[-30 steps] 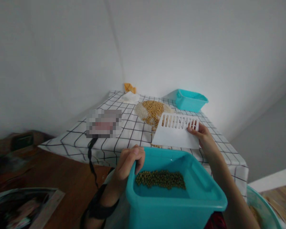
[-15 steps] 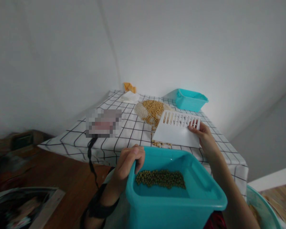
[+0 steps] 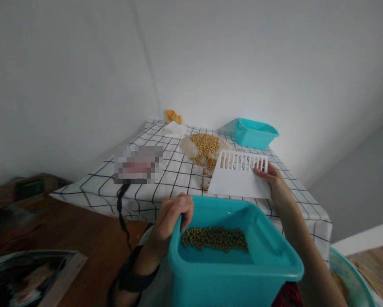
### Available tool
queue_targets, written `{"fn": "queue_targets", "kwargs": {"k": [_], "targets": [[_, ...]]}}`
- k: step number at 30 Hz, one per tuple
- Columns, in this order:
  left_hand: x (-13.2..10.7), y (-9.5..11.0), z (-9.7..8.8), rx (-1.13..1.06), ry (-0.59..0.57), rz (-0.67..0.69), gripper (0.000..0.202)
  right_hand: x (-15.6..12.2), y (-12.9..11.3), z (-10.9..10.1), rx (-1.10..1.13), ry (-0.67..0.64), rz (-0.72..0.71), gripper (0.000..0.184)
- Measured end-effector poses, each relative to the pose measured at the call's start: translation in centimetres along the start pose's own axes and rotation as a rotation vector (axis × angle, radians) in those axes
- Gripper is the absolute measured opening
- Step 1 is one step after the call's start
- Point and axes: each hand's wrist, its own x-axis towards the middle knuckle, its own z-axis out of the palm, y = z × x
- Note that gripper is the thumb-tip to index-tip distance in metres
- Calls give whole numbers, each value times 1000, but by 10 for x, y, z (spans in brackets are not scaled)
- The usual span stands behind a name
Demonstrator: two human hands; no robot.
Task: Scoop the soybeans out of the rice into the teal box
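My left hand (image 3: 171, 217) grips the left rim of a teal plastic bin (image 3: 236, 273) held at the near table edge; green beans (image 3: 214, 238) lie in its bottom. My right hand (image 3: 272, 181) holds a white slotted scraper (image 3: 239, 175) by its right side, its lower edge down on the checked tablecloth (image 3: 165, 179) just beyond the bin. Behind the scraper lies a pile of yellow beans (image 3: 205, 147) mixed with white rice (image 3: 189, 148). A few grains show at the scraper's left corner.
A second teal bin (image 3: 253, 133) stands at the table's far right. White paper (image 3: 172, 128) and an orange scrap (image 3: 174, 116) lie in the far corner by the walls. A pixelated object (image 3: 138, 163) with a black cord sits on the left. A wooden surface (image 3: 66, 238) lies lower left.
The scraper lifted and shifted slightly half a second ago, then came back down toward the bin, covering the loose grains. My left hand and the bin stayed put.
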Motion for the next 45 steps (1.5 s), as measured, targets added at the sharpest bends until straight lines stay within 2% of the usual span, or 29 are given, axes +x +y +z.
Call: {"fn": "queue_targets", "kwargs": {"k": [7,13,18,22,28,38,42,45], "targets": [[1,0,0,-1,4,6,65,3,3,-4,-3,22,-56,31],[0,-4,-1,-14,-7,39,64,5,6,-5,28,-84,73,33],[-2,-9,0,-52,9,60,63,8,7,-6,46,-28,24,35],[-2,-8,-1,-58,2,52,62,5,4,-3,45,-79,63,33],[1,-2,0,-77,-5,39,61,5,4,-3,13,-19,-37,29],[1,-2,-1,-34,-17,49,63,7,6,-5,9,20,-53,22],[0,-3,-1,-42,-16,61,64,5,3,-2,-25,-22,-41,26],[0,-5,-2,-48,-23,67,63,7,6,-3,-52,-43,-85,24]]}}
